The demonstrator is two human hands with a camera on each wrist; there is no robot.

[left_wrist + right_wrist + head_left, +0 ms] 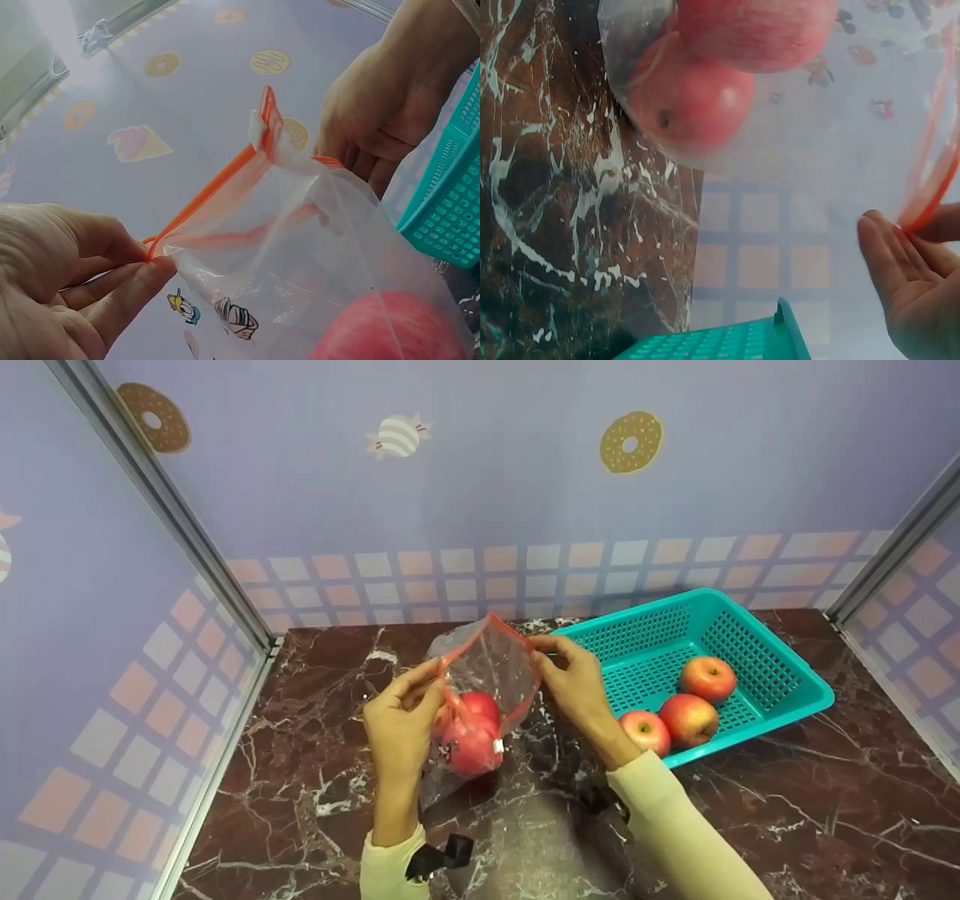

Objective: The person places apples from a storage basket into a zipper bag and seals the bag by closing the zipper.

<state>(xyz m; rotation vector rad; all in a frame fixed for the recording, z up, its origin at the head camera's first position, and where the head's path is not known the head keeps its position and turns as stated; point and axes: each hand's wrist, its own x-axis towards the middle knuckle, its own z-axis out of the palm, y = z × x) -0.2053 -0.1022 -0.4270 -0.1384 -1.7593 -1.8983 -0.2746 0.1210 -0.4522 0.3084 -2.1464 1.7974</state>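
Between both hands a clear zip bag [517, 675] with an orange zip edge and a white slider [256, 130] is spread at its mouth. Inside it several red apples [471, 746] sit low in the bag. My left hand [401, 724] pinches the orange edge at the left corner between thumb and fingers. With thumb and fingertips my right hand [576, 682] pinches the opposite corner, as the right wrist view also shows. Small printed cartoon figures [236, 318] mark the bag's side.
A turquoise plastic basket [806, 690] stands at the right, close beside my right forearm. It holds three apples [688, 720]. Dark red marbled tabletop [300, 802] lies beneath everything. A patterned wall [510, 495] rises behind, with side panels left and right.
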